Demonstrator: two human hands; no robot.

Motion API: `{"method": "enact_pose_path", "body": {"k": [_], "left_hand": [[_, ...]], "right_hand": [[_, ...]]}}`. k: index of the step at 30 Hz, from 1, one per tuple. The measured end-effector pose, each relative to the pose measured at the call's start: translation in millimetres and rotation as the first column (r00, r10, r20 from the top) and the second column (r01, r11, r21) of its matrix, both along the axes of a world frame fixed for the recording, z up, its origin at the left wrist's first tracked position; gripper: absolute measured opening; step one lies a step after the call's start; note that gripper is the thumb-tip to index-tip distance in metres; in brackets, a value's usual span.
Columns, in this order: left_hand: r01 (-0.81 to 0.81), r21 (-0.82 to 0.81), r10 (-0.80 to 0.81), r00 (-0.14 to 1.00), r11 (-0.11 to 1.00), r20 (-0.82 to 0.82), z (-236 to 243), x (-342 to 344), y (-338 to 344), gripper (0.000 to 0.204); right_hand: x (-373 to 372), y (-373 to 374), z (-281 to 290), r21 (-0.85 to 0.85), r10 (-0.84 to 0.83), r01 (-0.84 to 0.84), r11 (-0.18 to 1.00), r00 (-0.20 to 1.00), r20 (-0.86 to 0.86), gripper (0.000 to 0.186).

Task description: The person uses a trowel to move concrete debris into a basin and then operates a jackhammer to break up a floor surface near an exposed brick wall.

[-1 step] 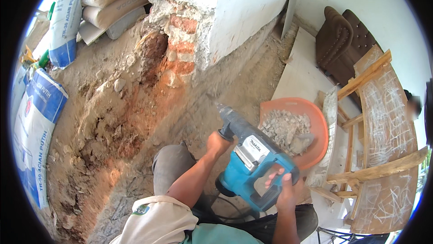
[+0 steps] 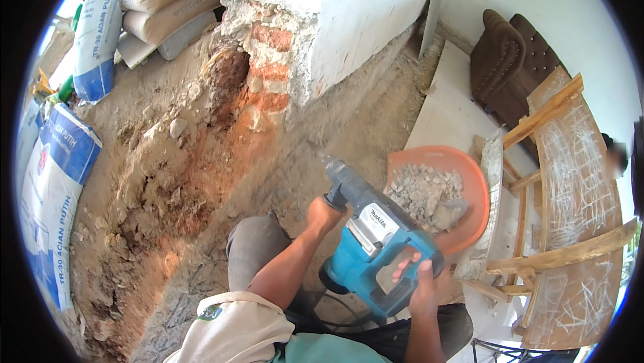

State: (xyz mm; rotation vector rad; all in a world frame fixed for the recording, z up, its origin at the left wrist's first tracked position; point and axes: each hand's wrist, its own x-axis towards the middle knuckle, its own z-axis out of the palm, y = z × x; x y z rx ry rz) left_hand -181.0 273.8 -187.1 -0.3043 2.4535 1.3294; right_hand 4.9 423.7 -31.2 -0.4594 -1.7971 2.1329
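A teal and black demolition hammer (image 2: 386,237) lies across the middle of the view, its nose pointing up and left. My left hand (image 2: 324,215) is closed around the side handle near its front. At the rear, my right hand (image 2: 422,286) wraps the main grip, some fingers showing through the handle opening. The thin bit (image 2: 316,148) points at the rough grey-brown ground below the broken wall corner; whether it touches is too blurred to tell. A dark cable hangs below the tool, by my legs.
An orange basin (image 2: 475,192) of rubble stands right of the tool. Farther right are a wooden frame (image 2: 560,252) and a brown tufted armchair (image 2: 496,61). Exposed brick (image 2: 272,68) shows at the wall corner. Loose soil and bags (image 2: 64,188) lie left. A person's head appears at the right edge.
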Motion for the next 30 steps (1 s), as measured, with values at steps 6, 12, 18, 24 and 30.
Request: {"method": "enact_pose_path", "body": {"k": [6,12,18,24,30], "left_hand": [[0.0,0.026,0.0,1.0,1.0,-0.009,0.2,6.5,-6.4,0.043],[0.002,-0.091,-0.006,0.999,0.996,-0.048,1.7,0.8,-9.1,0.05],[-0.004,-0.031,0.002,0.998,1.0,-0.064,-3.1,0.1,-8.7,0.048],[-0.026,0.318,0.05,0.996,0.948,-0.067,-34.9,-2.1,-32.6,0.041],[-0.053,0.672,0.088,0.996,0.738,-0.018,-14.9,3.6,-43.0,0.013]], "right_hand": [[2.3,-5.5,4.5,-0.026,0.047,-0.047,0.999,0.999,-0.014,0.029],[0.5,-6.9,-1.3,-0.1,0.01,-0.011,0.995,1.0,-0.013,0.022],[0.9,-14.4,6.0,-0.08,0.003,-0.001,0.997,1.0,0.017,0.021],[-0.6,-47.1,10.9,0.144,0.097,-0.092,0.985,0.995,-0.031,0.025],[-3.2,-75.0,25.8,0.342,0.147,-0.152,0.927,0.988,0.042,0.032]]}}
